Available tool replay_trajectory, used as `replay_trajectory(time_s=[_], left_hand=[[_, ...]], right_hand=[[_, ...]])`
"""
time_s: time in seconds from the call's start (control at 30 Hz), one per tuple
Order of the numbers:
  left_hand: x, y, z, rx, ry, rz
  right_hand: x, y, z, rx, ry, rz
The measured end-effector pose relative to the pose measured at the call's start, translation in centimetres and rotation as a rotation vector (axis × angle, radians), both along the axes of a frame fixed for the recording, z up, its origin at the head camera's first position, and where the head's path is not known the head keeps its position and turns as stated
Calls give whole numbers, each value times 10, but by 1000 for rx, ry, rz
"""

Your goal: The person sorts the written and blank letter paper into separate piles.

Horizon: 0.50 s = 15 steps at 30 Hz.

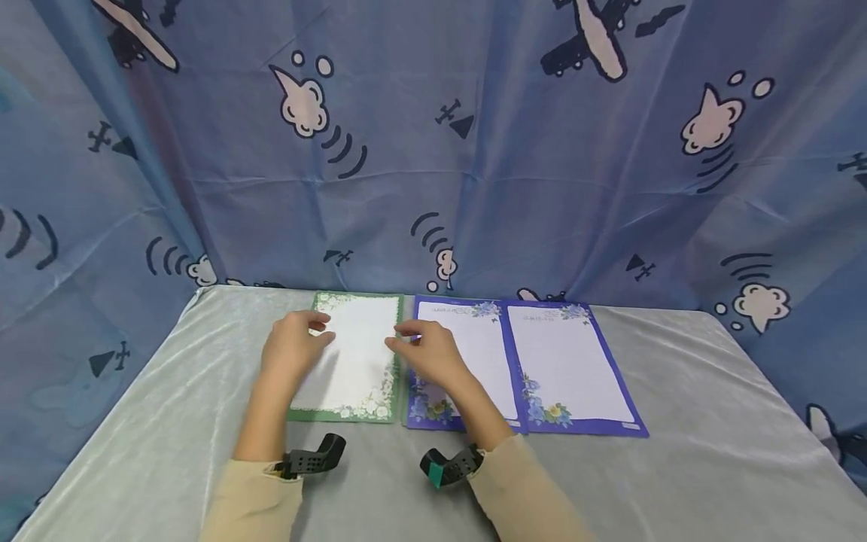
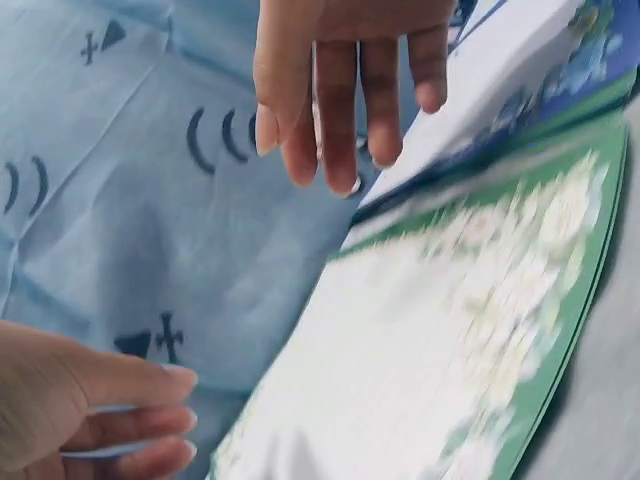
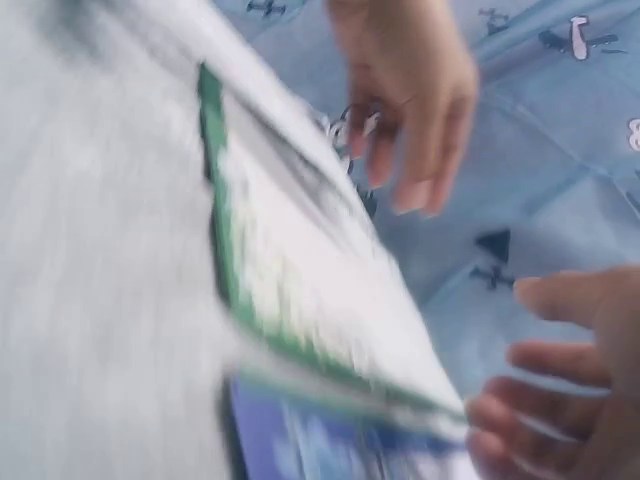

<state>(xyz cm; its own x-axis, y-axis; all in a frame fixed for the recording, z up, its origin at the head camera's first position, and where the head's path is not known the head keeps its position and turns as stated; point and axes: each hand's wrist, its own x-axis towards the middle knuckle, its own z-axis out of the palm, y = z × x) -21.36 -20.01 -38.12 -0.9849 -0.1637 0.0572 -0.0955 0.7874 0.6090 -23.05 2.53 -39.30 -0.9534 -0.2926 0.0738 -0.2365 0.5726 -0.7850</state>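
Note:
A green-bordered sheet of stationery paper [image 1: 352,354] with white flowers lies flat on the table. My left hand [image 1: 293,346] hovers over its left edge, fingers loosely bent and holding nothing. Over its right edge is my right hand [image 1: 430,350], also without anything between thumb and fingers. In the left wrist view the left hand [image 2: 95,405] and the right hand [image 2: 350,80] both appear apart from the paper. Right of it lie two purple-bordered sheets with blue flowers, a nearer one [image 1: 467,339] partly under the right forearm and a farther one [image 1: 569,361].
A pale grey velvety cloth [image 1: 718,421] covers the table. Behind it hangs a blue curtain [image 1: 501,165] printed with planes and clouds. Each wrist wears a black camera band, one on the left [image 1: 314,457] and one on the right [image 1: 450,467].

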Motion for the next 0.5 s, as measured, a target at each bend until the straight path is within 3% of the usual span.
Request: replay_trajectory(time_s=[0.27,0.5], left_hand=[[-4,59,-7,81,88,-98],[-3,91,-24,258,97,-154]], right_hand=[[-3,50,-7,15,93,-120],[2,91,-15,9,130,-256]])
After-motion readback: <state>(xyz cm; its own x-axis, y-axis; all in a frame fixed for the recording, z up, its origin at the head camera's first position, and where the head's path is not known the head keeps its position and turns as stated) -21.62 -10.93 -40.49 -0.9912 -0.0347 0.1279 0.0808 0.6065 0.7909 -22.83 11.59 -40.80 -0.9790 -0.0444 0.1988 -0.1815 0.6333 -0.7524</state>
